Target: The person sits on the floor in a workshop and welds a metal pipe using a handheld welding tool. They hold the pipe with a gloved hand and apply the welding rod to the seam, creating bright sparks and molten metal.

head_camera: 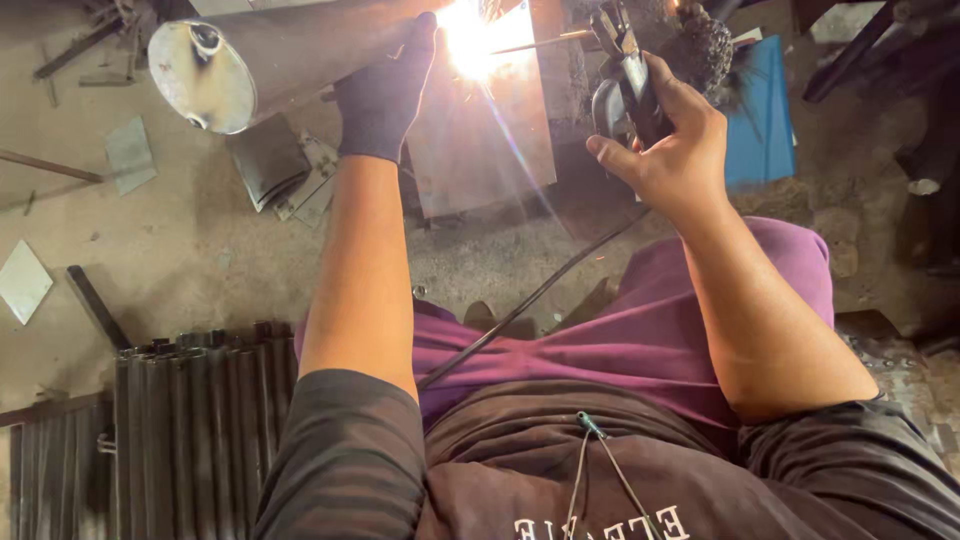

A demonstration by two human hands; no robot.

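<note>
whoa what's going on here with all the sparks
A person sitting low over a concrete floor is welding. The gloved left hand steadies a shiny metal cylinder, while the bare right hand grips an electrode holder whose rod reaches the bright arc. A flat metal plate lies beneath, and dark tubes are stacked at the left.
</note>
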